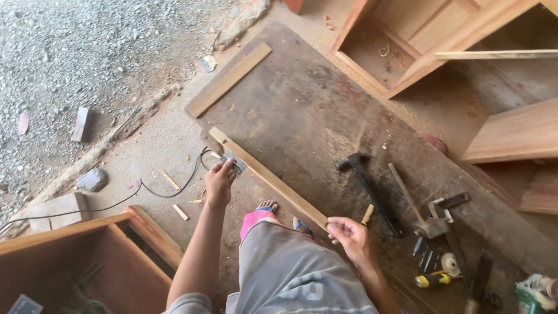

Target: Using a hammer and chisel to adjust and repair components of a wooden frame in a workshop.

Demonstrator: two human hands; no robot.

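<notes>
Head view, looking down on a work floor. A long, narrow strip of pale wood [270,177] lies diagonally across the near edge of a large, dark, worn board [308,110] laid flat on the ground; its far end points up and left, its near end down and right.

Left hand [220,181]: fingers curled together on a small flat grey metal piece [233,162], pressing it against the strip near the far end; whether the piece is fixed to the wood cannot be told. Right hand [347,234]: closed on the strip's near end, thumb and fingers pinched around it.

Below the strip, between the arms, a foot in a sandal with a blue strap [267,206] rests on the ground; grey shorts fill the lower centre of the view.

To the right of the strip, on the dark board: a black-handled hammer [366,186]; a second hammer with a pale wooden handle [414,206]; a short yellowish wooden peg [367,214] just beside the right hand; a screwdriver with a yellow and black handle [431,280] further right.

A thin black cable [168,192] runs over the concrete left of the left hand; a wider flat plank of pale wood [228,79] lies at the board's upper left edge; reddish-brown wooden cabinet frames [418,35] stand at upper right.
</notes>
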